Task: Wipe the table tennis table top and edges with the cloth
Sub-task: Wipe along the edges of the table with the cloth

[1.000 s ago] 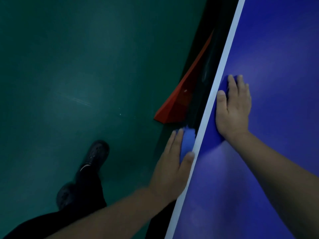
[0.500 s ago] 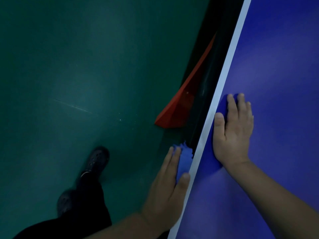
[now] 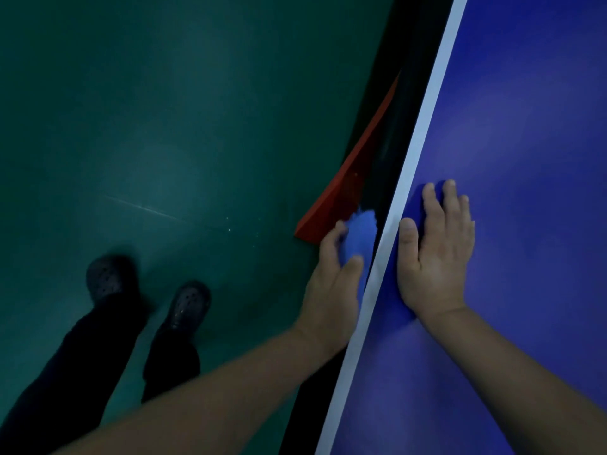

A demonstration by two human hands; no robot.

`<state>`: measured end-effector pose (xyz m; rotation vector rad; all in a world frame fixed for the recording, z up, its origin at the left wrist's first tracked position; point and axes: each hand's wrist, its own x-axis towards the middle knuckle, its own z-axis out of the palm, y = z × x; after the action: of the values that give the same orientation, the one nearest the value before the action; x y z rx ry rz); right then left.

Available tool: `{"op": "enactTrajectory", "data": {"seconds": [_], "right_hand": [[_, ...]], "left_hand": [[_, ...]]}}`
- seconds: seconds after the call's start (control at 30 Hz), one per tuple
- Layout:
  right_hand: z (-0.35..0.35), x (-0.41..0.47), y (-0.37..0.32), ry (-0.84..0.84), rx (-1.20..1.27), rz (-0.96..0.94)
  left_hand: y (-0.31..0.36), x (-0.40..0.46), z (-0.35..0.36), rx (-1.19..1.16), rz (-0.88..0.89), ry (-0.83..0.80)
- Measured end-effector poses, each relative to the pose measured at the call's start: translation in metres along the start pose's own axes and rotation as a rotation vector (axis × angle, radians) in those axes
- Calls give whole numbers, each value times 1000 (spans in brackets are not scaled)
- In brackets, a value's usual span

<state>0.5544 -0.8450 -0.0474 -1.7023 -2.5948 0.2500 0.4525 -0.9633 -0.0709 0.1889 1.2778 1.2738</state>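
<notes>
The blue cloth (image 3: 359,234) is gripped in the left hand (image 3: 331,287), the fingers (image 3: 333,239) and thumb curled round it, and it is held against the outer face of the table's long side edge, just below the white line (image 3: 423,133) that borders the top. The right hand (image 3: 433,254) is laid flat on the blue table (image 3: 532,126) just inside that line, its fingers straight and slightly spread, holding nothing; it is judged to be a brace rather than part of the wiping.

The step in hand is taken to be the wiping of this side edge. How much of the edge is already done cannot be told: no streak, wet mark or dust line is to be seen on the edge or on the top, and the lighting is dim. A long stretch of the same edge runs on ahead of the cloth toward the far end, so that part is presumably still to be wiped. Whether the top has been wiped is not shown. The other edges and the corners lie out of view.

On the green floor (image 3: 164,126) beside the table, a red panel (image 3: 348,192) is seen under the edge, near the cloth.
</notes>
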Motion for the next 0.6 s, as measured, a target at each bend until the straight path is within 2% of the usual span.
{"op": "enactTrajectory", "data": {"seconds": [0.07, 0.13, 0.23, 0.3, 0.43, 0.5, 0.6], "right_hand": [[0, 0, 0, 0, 0, -3], [1, 1, 0, -2, -3, -3], [0, 0, -1, -1, -5, -3], [-1, 1, -2, -2, -12, 4], [-1, 0, -2, -12, -14, 5], [-2, 0, -2, -13, -8, 9], [-1, 0, 0, -6, -9, 8]], "left_hand": [[-2, -17, 1, -54, -52, 18], [8, -9, 4, 12, -25, 30], [38, 41, 10, 215, 78, 30], [54, 85, 15, 254, 84, 14], [32, 98, 14, 515, 304, 21], [10, 61, 7, 455, 320, 48], [-8, -6, 2, 167, 98, 52]]}}
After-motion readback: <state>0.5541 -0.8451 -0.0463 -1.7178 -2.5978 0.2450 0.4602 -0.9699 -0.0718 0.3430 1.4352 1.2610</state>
